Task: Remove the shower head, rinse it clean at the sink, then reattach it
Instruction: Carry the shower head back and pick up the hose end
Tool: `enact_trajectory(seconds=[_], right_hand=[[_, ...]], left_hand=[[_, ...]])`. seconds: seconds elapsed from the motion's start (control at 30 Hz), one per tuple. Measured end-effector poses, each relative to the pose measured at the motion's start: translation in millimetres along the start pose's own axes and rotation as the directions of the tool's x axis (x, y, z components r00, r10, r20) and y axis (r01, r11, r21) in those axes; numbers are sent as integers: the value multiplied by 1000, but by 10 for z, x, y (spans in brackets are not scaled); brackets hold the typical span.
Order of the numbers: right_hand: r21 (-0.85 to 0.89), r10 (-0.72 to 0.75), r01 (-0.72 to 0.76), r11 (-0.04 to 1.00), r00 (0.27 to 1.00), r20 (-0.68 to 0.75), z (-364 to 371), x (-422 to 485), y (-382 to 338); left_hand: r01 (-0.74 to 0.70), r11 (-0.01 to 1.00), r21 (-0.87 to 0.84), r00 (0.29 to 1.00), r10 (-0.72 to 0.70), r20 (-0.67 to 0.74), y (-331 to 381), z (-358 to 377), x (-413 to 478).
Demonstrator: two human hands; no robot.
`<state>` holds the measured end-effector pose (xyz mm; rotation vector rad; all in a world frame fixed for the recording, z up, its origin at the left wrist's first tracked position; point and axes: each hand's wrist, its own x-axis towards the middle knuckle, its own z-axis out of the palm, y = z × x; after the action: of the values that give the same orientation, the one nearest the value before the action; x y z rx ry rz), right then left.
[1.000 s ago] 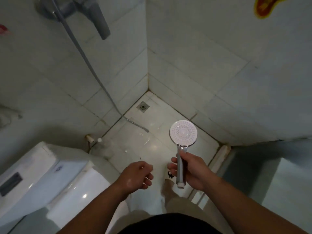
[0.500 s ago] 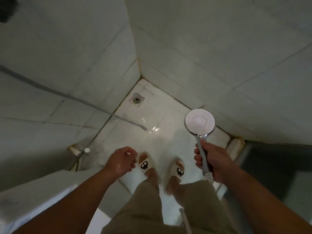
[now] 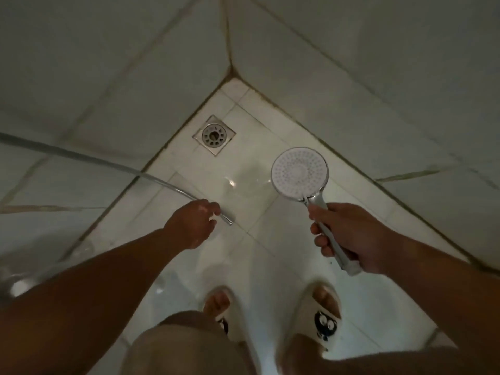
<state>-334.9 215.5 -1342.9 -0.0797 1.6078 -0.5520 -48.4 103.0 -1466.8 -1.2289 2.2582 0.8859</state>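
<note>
The detached shower head (image 3: 299, 173) is round, with a white nozzle face turned up and a chrome handle. My right hand (image 3: 349, 236) is shut around that handle, holding the head above the wet floor at right of centre. The grey shower hose (image 3: 81, 158) runs in from the left wall down to its free metal end (image 3: 228, 221). My left hand (image 3: 189, 224) is curled on the hose just behind that end, which sticks out past my fingers. Hose and shower head are apart.
A square metal floor drain (image 3: 214, 134) sits in the corner where two tiled walls meet. My feet in pale slippers (image 3: 323, 318) stand on the glossy white floor tiles. A blurred white fixture edge (image 3: 16, 280) shows at the lower left.
My view has tilted down toward the floor corner. My left hand has reached forward from a loose fist to the hose end. The right hand still holds the shower head.
</note>
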Motion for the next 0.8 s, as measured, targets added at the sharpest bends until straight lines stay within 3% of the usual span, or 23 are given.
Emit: enact_trajectory(seconds=[0.07,0.17,0.3,0.4,0.5,0.6,0.73,0.8], right_hand=[[-43,-18,19,999,1000,20,19,446,-15],[-84,-28,30,996,999,26,66,967,-30],[-50,-19,21,999,999,36,143,1365,-21],[15,1,-1,1000,999,38,222,1521,-1],[52,18,-20,998,999,44,273,1496,-50],[90,29,-34,995,998,51,308,1249,-175],[120,58,-67,990,995,81,321,502,-393],[93,60,-69,993,994,96,290,2,-521]], left_hand=[[-74,990,121,996,67,60,-157,284,408],[-194,966,173,977,174,122,-424,601,840],[-390,889,239,918,396,28,-757,986,1089],[-449,858,249,881,472,-35,-722,1109,1162],[-441,887,135,886,454,-91,-674,1085,1148],[-307,938,-162,946,281,-162,-511,754,860],[-172,904,-391,965,74,-253,-102,-25,149],[-141,852,-504,973,24,-231,145,-498,-302]])
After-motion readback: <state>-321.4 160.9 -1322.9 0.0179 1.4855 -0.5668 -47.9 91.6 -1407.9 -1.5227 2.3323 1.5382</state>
